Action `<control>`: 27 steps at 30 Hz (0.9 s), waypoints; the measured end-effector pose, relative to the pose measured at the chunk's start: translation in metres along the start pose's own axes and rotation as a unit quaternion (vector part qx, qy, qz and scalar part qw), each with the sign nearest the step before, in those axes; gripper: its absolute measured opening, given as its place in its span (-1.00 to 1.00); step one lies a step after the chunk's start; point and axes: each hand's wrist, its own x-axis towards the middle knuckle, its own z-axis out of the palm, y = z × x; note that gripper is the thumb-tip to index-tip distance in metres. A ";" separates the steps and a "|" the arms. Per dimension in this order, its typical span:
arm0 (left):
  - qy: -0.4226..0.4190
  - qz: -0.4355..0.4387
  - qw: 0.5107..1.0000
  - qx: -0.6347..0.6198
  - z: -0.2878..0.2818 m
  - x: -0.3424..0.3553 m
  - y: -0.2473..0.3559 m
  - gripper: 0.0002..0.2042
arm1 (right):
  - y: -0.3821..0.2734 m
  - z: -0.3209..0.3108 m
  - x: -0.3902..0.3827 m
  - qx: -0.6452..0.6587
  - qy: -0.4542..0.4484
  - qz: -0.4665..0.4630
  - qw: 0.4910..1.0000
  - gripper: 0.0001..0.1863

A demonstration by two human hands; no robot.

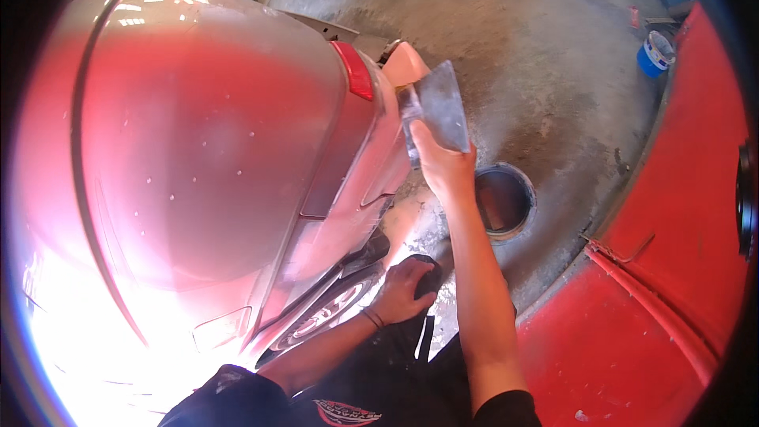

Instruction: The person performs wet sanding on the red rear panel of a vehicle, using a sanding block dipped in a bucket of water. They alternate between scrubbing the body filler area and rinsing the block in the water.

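Observation:
My right hand is raised beside the rear corner of a red car body and grips a flat, stiff grey sheet. Its thumb lies over the sheet's lower edge; the exact kind of sheet is unclear. Silvery-grey haze or dust covers parts of the car's paint, and a red tail light sits just left of the sheet. Lower down, my left hand rests on my dark-clothed knee with its fingers laid over it, near the car's wheel.
A round bucket with a dark inside stands on the stained concrete floor, right of my right forearm. A blue and white bucket is farther off. Another red vehicle panel curves along the right. Strong glare washes out the lower left.

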 end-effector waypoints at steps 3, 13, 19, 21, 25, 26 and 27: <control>-0.074 -0.017 0.997 -0.002 0.025 -0.004 -0.011 -0.31 | -0.014 0.003 0.021 -0.026 0.026 -0.054 0.998 -0.70; -0.239 -0.212 0.933 0.162 0.041 -0.038 -0.025 -0.33 | -0.030 0.006 0.049 -0.047 -0.067 -0.003 0.997 -0.66; -0.232 -0.186 0.946 0.125 0.042 -0.037 -0.033 -0.37 | -0.064 0.025 0.075 -0.262 -0.064 0.095 0.958 -0.60; -0.215 -0.196 0.946 0.146 0.043 -0.039 -0.042 -0.40 | -0.039 0.022 0.055 -0.157 -0.008 0.050 0.986 -0.56; -0.232 -0.190 0.943 0.142 0.037 -0.030 -0.048 -0.40 | -0.049 0.020 0.072 -0.193 -0.006 0.034 0.981 -0.46; -0.227 -0.185 0.947 0.132 0.037 -0.029 -0.047 -0.40 | -0.060 0.025 0.081 -0.192 -0.004 0.035 0.981 -0.46; -0.222 -0.178 0.951 0.121 0.036 -0.028 -0.046 -0.40 | -0.070 0.031 0.092 -0.288 0.004 0.072 0.955 -0.44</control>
